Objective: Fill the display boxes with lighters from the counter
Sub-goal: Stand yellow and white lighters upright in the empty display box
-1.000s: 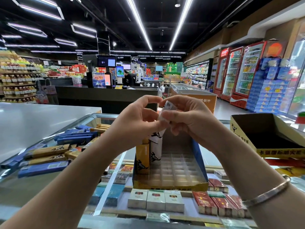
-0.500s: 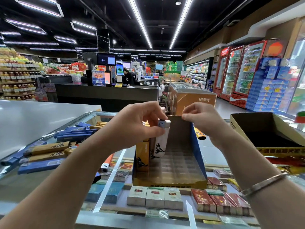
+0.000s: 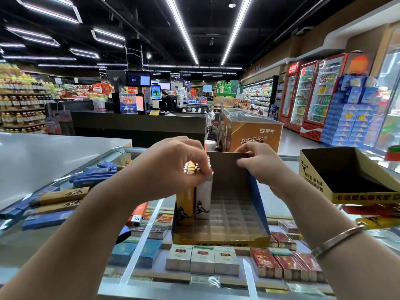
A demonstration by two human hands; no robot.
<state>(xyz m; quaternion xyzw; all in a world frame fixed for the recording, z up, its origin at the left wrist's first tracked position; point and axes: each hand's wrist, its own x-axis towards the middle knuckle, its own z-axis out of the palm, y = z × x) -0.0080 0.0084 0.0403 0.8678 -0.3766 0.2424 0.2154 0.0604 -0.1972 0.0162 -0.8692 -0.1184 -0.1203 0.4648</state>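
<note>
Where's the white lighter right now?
Head view, centre: the white lighter stands upright in the display box, beside the yellow lighter, left hand on its top.

The glass counter (image 3: 279, 204) carries a display box (image 3: 225, 237) at centre. Loose lighters (image 3: 62, 195) lie at left. A second box (image 3: 346, 178) sits at right.

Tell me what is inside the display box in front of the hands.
Inside the display box, yellow lighters and a white lighter stand upright at its left side. The left hand covers their tops. The remaining grid slots look empty.
</note>
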